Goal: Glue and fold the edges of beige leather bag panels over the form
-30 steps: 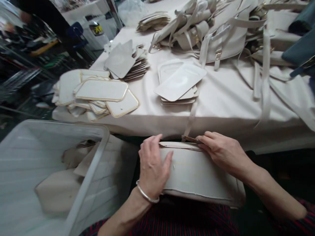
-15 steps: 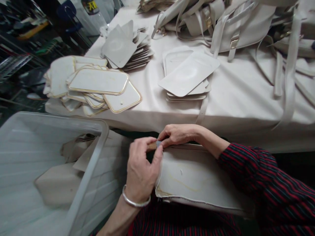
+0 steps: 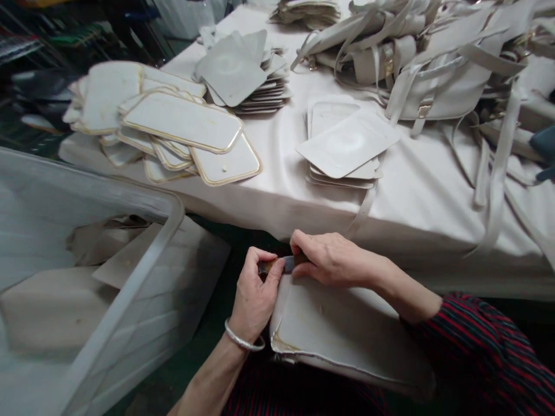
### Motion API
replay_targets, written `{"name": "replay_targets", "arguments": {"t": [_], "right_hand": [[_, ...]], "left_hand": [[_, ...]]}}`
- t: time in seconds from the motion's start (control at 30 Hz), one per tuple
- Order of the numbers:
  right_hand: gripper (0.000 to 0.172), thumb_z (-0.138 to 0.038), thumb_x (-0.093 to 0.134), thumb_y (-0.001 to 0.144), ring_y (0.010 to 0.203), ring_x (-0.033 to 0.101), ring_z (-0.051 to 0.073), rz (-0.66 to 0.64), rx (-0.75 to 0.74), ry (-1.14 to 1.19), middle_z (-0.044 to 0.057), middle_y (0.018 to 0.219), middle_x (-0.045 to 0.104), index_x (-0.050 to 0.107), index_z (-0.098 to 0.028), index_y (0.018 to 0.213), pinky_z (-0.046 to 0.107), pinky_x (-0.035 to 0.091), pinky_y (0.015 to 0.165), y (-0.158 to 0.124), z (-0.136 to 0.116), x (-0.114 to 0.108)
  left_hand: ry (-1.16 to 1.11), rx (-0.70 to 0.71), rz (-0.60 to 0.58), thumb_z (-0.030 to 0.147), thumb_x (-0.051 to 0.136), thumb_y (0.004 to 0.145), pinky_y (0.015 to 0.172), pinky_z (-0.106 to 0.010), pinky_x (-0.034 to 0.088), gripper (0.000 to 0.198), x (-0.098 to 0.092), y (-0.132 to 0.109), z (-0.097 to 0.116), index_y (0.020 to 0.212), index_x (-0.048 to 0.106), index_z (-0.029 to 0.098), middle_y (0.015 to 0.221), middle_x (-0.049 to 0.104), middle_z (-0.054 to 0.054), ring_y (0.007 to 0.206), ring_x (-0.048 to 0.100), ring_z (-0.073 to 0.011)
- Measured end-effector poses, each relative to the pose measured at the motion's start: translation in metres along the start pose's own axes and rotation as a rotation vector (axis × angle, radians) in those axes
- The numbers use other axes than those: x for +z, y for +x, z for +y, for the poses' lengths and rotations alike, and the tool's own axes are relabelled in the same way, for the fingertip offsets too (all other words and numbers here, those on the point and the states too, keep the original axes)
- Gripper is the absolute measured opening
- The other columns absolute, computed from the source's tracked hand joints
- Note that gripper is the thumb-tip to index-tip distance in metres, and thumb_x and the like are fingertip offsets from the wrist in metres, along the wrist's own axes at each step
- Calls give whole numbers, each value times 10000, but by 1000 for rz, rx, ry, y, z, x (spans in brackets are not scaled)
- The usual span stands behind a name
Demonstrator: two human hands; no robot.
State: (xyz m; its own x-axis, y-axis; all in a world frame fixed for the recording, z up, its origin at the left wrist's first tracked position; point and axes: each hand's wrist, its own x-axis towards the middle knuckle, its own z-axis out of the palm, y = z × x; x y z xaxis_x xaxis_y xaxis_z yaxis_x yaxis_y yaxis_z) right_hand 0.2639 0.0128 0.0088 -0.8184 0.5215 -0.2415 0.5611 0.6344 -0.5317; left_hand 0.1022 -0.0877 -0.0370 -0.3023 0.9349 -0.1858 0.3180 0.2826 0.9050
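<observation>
A small knife-like tool with a flat grey blade (image 3: pixel 288 264) and brown parts at each end spans the gap between my hands. My left hand (image 3: pixel 255 294), wearing a silver bangle, pinches its left brown end. The right brown end is in the closed fingers of my right hand (image 3: pixel 327 260), which partly hide it. Just below, a cream leather-like boxy piece (image 3: pixel 347 326) with a rough, yellowish front edge lies over my lap. My right hand rests at its far edge.
A clear plastic bin (image 3: pixel 171 216) with pale pieces inside stands at left. On the cloth-covered table (image 3: pixel 277 156) ahead are gold-edged panels (image 3: pixel 182 124), plain panels (image 3: pixel 349 144), another stack (image 3: pixel 234 72) and cream bags with straps (image 3: pixel 442 86).
My hands have drawn slightly apart, and more of the grey blade shows between them. My right hand has shifted right and nearer. The view has tilted and shifted.
</observation>
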Motion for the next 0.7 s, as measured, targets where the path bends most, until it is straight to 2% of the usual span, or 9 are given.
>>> {"name": "replay_targets", "arguments": {"t": [0.13, 0.23, 0.27, 0.33, 0.4, 0.47, 0.53, 0.6, 0.7], "right_hand": [[55, -218, 526, 929, 732, 535, 165, -16, -27, -116, 39, 882, 598, 493, -189, 960, 289, 317, 628, -29, -15, 2], [15, -189, 480, 935, 676, 502, 145, -19, 105, 57, 10, 799, 565, 489, -201, 933, 281, 321, 614, -39, -20, -4], [10, -207, 481, 936, 635, 478, 131, 35, 182, 206, -9, 754, 540, 480, -207, 947, 269, 317, 586, -37, -21, -6], [77, -270, 484, 939, 535, 394, 104, 268, 298, 624, -52, 664, 450, 453, -224, 994, 240, 289, 510, -23, -22, -8], [128, -349, 487, 938, 475, 300, 85, 564, 296, 1054, -75, 626, 357, 441, -239, 983, 220, 251, 453, -3, -24, -4], [194, -415, 508, 925, 457, 254, 74, 778, 228, 1319, -79, 614, 308, 436, -240, 887, 212, 228, 431, 17, -26, 3], [253, -434, 530, 919, 464, 266, 70, 862, 159, 1416, -73, 614, 308, 420, -232, 814, 212, 239, 437, 33, -28, 11], [272, -430, 537, 924, 469, 278, 67, 862, 109, 1445, -70, 616, 315, 408, -230, 792, 213, 248, 440, 42, -31, 20], [312, -425, 563, 919, 454, 263, 64, 844, 92, 1430, -76, 604, 296, 379, -230, 760, 208, 221, 421, 48, -35, 31]], "left_hand": [[-155, -47, -207, 422, 610, 853, 668, -247, 423, 238, -3, -3, -2, 865, 534, 197, 799, 565, 19, 717, 524, -118], [-414, -104, -336, 420, 593, 866, 692, -248, 431, 250, -9, 4, -6, 978, 562, 199, 862, 568, 2, 764, 526, -122], [-493, -128, -351, 419, 569, 880, 701, -251, 432, 275, -11, 8, -7, 1046, 564, 200, 887, 569, -7, 779, 527, -125], [-554, -161, -378, 410, 559, 884, 709, -254, 428, 327, -14, 17, -10, 1129, 578, 193, 911, 574, -24, 802, 526, -131], [-501, -168, -415, 399, 607, 850, 698, -252, 417, 335, -15, 24, -11, 1097, 628, 173, 893, 582, -33, 800, 520, -137], [-480, -189, -442, 398, 649, 813, 675, -249, 408, 338, -13, 28, -10, 1054, 654, 162, 862, 582, -31, 776, 512, -135], [-525, -236, -463, 420, 652, 803, 633, -242, 395, 353, -9, 29, -10, 1044, 649, 162, 817, 567, -15, 721, 494, -122], [-533, -245, -455, 421, 650, 798, 589, -229, 370, 327, -3, 28, -9, 1000, 641, 164, 757, 536, 10, 662, 462, -104], [-413, -159, -331, 342, 644, 793, 558, -216, 337, 197, 3, 25, -6, 880, 610, 170, 675, 487, 40, 613, 413, -91]]}}
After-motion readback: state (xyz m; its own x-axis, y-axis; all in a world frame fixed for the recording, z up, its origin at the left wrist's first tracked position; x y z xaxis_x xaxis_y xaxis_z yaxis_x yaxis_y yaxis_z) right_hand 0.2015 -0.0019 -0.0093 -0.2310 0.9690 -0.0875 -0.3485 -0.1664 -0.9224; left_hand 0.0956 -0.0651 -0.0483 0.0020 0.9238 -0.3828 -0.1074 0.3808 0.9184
